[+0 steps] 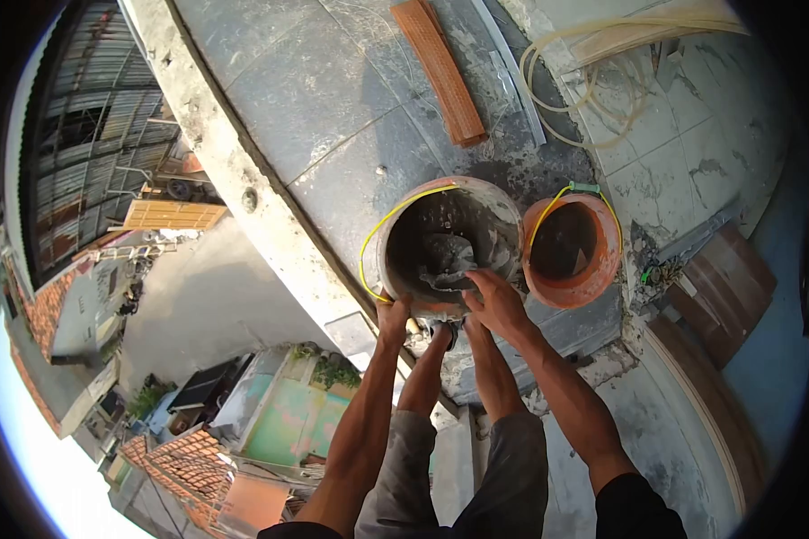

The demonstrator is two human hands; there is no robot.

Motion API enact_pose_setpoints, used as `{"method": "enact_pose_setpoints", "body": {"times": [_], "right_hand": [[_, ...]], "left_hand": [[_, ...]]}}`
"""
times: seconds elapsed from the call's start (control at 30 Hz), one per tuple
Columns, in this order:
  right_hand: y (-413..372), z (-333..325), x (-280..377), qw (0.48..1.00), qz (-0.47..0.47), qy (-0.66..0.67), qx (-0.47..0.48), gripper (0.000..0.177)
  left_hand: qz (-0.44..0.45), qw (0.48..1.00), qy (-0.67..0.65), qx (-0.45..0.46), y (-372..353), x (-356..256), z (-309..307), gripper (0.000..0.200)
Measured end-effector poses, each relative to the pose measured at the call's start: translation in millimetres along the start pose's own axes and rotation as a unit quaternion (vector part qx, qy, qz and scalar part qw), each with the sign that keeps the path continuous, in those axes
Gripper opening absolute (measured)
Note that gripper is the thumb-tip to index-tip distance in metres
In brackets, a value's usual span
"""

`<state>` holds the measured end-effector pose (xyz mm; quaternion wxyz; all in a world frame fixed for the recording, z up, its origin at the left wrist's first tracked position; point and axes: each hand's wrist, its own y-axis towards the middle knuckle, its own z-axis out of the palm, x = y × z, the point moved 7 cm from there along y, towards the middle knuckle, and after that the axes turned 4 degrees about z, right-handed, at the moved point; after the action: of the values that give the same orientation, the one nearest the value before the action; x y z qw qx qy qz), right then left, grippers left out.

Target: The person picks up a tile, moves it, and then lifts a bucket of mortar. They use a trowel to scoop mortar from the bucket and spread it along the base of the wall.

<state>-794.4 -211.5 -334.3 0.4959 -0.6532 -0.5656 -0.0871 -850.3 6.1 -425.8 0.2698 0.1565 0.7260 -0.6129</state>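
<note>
Knees in grey trousers (512, 458) at bottom of view; both bare forearms reach forward from them to the grey bucket (490, 187), which sits on the slab just inside the concrete ledge (216, 153), touching or nearly touching the orange bucket (593, 283) on its right.

Left hand (392, 314) is clamped on the near rim, fingers curled over the edge; right hand (497, 301) lies on the near rim with fingers bent down into the bucket, and whether it grips a tool or only the rim I cannot tell.

Progress, as a judgement: grey bucket is only partly loaded; a lump of wet grey mortar (445, 256) sits at the bottom with dark wall bare above it; orange bucket looks empty inside; both buckets are on the slab, with yellow handles (379, 235) hanging slack, so lifting or emptying looks not yet done.

Farther off: an orange board (440, 67) lies flat on the slab; a coiled pale hose (593, 81) is on the cracked tiles; stacked wooden planks (728, 287) lie at right; tiled roofs (189, 458) show far below the ledge.

No brand, label or readable writing anywhere.
</note>
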Motion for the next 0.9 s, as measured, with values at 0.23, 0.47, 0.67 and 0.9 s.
{"method": "enact_pose_setpoints", "body": {"times": [0.23,0.47,0.67,0.9], "right_hand": [[-21,-4,80,0.91,-0.065,-0.409,0.001,0.021],[-10,-43,219,0.867,-0.143,-0.477,0.033,0.017],[28,-100,305,0.912,-0.113,-0.394,0.036,0.024],[130,-158,364,0.92,-0.031,-0.389,0.026,0.028]], "left_hand": [[0.071,0.992,-0.089,-0.054,-95,-83,-41,0.031],[0.058,0.993,-0.052,-0.089,-134,-167,-91,0.038],[0.112,0.986,-0.063,-0.106,-111,-254,-118,0.048],[0.109,0.99,-0.064,-0.059,-64,-348,-139,0.06]]}}
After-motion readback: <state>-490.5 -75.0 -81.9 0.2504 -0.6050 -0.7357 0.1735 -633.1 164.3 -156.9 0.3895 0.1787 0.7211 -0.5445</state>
